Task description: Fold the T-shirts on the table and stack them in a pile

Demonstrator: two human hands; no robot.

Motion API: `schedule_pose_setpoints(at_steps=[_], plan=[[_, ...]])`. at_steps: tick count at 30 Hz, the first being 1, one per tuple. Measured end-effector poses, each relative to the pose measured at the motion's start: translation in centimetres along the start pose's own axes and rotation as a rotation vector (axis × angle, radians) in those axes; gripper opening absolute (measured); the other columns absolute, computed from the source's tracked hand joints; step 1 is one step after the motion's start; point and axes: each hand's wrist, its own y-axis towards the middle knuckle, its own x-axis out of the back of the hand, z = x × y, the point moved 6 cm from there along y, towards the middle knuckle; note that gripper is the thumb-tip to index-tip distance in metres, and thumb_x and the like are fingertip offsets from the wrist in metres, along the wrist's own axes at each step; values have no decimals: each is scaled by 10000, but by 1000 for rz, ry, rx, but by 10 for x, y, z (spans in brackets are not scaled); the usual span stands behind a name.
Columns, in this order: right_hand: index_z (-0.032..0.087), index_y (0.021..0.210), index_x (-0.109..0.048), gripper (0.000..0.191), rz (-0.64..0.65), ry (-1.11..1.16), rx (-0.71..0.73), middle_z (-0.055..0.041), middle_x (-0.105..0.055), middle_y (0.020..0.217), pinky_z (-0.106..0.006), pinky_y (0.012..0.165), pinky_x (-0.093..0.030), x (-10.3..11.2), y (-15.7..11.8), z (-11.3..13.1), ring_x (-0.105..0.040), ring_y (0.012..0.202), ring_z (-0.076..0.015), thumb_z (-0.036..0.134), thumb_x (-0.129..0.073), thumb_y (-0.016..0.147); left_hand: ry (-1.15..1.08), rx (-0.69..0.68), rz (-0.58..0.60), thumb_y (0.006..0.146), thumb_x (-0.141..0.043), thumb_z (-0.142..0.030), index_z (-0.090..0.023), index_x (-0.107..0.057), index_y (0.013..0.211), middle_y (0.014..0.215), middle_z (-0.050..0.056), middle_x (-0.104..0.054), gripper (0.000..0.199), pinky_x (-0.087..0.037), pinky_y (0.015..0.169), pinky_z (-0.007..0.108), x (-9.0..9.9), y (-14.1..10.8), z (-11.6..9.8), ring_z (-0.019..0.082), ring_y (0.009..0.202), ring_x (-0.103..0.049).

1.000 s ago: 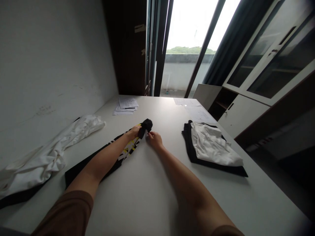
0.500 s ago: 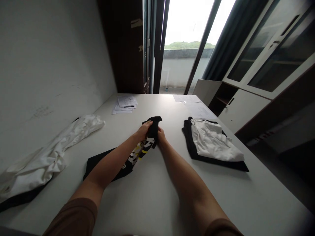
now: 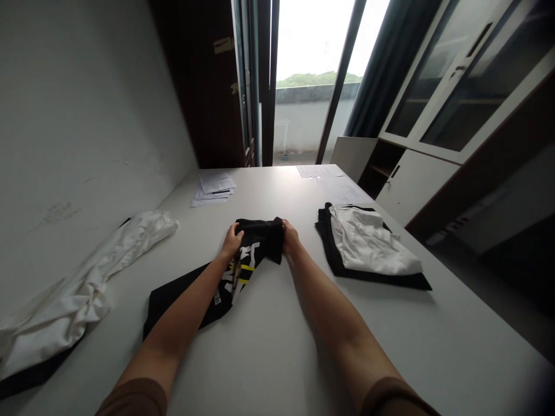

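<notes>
A black garment (image 3: 260, 231) with white, yellow and camouflage print is stretched between my two hands at mid-table. My left hand (image 3: 232, 240) grips its far left corner, thumb on top. On the far right edge, my right hand (image 3: 290, 236) has its fingers closed round the cloth. The rest of the garment trails toward the near left, lying on the white table (image 3: 269, 358) and partly hidden under my left forearm.
Folded white and black clothes (image 3: 373, 242) lie on the right. A crumpled white garment (image 3: 82, 289) with black cloth beneath runs along the left wall. Papers (image 3: 214, 188) rest at the back left, more sheets (image 3: 325, 173) at the back right.
My hands have moved apart, my left hand to the left, spreading the bunched top of the black garment wider. The view has shifted slightly to the right.
</notes>
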Motion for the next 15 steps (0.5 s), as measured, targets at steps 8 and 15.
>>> schedule_pose_setpoints(at_steps=[8,15], plan=[[229,1155,-722,494,443,5,-201,-19,-734,962,-284,723,-558,-29,-27,4,-675,833,-191,377,-854,702,511,57,-52,815,-602,-155,-198,-602,1353,1552,150,-465,540,-129,1240,502,34,21,10,349,1497,-276],[295,1489,-506,843,479,137,-93,-4,-723,1108,-300,788,-581,-50,-37,10,-674,894,-185,216,-775,694,211,3,198,781,-743,-291,-222,-713,1140,1273,104,-696,367,-426,1084,395,0,25,3,290,1240,-594]])
